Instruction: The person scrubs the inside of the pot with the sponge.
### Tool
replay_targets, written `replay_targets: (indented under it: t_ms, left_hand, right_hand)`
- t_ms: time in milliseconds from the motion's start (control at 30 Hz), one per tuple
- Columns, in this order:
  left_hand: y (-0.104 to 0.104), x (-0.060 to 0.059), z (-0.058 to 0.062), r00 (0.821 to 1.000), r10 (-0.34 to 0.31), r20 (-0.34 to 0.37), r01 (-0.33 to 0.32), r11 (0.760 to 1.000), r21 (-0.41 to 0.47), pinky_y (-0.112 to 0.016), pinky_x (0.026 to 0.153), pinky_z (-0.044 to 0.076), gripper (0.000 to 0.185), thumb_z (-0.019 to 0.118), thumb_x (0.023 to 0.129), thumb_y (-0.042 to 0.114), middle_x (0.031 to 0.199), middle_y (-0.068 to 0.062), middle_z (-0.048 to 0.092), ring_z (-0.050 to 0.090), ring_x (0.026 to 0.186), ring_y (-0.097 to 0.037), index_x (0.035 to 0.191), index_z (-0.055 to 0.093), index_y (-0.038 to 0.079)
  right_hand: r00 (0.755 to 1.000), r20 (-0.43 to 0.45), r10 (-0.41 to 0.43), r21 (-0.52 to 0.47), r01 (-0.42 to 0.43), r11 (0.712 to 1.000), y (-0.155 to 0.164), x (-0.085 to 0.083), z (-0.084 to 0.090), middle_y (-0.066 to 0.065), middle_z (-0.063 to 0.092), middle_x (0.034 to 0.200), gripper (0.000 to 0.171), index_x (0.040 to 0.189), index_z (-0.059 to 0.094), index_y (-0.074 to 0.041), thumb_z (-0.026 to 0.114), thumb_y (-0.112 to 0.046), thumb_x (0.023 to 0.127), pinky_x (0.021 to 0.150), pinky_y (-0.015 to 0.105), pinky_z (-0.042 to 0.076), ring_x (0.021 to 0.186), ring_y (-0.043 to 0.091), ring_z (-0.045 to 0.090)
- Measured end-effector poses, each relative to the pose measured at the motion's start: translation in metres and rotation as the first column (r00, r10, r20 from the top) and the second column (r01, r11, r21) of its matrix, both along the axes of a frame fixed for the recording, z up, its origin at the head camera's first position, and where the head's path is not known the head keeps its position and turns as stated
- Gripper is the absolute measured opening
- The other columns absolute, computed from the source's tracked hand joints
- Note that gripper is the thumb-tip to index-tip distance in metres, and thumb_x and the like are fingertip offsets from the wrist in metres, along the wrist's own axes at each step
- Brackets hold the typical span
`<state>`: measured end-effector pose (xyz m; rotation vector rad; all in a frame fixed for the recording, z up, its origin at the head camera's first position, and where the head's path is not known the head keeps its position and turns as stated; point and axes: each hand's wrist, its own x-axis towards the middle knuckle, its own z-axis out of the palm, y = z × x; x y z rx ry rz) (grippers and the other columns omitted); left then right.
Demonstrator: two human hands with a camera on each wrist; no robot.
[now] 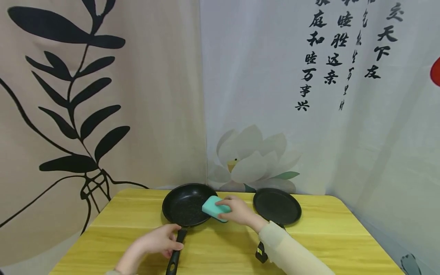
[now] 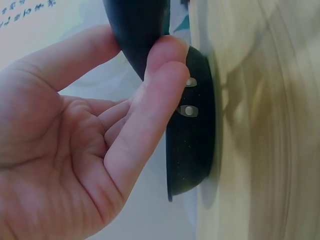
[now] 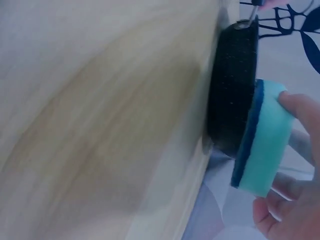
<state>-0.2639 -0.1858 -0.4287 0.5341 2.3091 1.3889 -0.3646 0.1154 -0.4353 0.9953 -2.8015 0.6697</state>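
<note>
A black frying pan sits on the yellow wooden table left of centre. Its handle points toward me. My left hand grips that handle just below the pan; the left wrist view shows the fingers curled round the handle beside the pan body. My right hand holds a teal sponge with a dark blue scrub side at the pan's right rim. In the right wrist view the sponge rests against the pan's edge.
A second, flatter black pan lies to the right on the table, its handle partly hidden under my right sleeve. Printed fabric backdrops hang close behind the table on the back and sides.
</note>
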Motion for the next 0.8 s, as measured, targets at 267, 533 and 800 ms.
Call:
replay_targets:
  t_ms: [267, 533, 800]
  left_hand:
    - [0.028, -0.013, -0.003, 1.000, -0.019, -0.019, 0.019, 1.000, 0.019, -0.036, 0.051, 0.056, 0.064, 0.070, 0.088, 0.007, 0.068, -0.009, 0.061, 0.059, 0.052, -0.016, 0.132, 0.033, -0.022]
    - [0.050, -0.022, 0.000, 0.996, -0.035, -0.083, 0.032, 0.999, -0.038, -0.043, 0.052, 0.055, 0.064, 0.072, 0.086, 0.007, 0.064, -0.007, 0.061, 0.063, 0.052, -0.024, 0.130, 0.036, -0.022]
    - [0.060, -0.035, -0.002, 0.994, -0.044, -0.098, 0.036, 0.996, -0.084, -0.043, 0.052, 0.054, 0.064, 0.074, 0.086, 0.009, 0.062, -0.008, 0.061, 0.060, 0.049, -0.022, 0.131, 0.038, -0.020]
  right_hand:
    - [1.000, 0.010, -0.030, 0.012, 0.030, 0.999, 0.023, -0.003, 0.008, 0.009, 0.056, 0.125, 0.041, 0.127, 0.066, -0.020, 0.071, -0.034, 0.089, 0.083, 0.039, 0.050, 0.106, 0.025, 0.056]
    - [0.989, 0.021, -0.149, -0.032, 0.150, 0.988, 0.032, 0.000, 0.006, 0.013, 0.055, 0.130, 0.039, 0.126, 0.067, -0.019, 0.072, -0.030, 0.089, 0.095, 0.069, 0.034, 0.118, 0.037, 0.049]
    - [0.954, 0.002, -0.298, -0.087, 0.297, 0.951, 0.029, -0.001, -0.008, 0.018, 0.052, 0.135, 0.040, 0.126, 0.067, -0.022, 0.072, -0.033, 0.088, 0.088, 0.063, 0.038, 0.119, 0.042, 0.045]
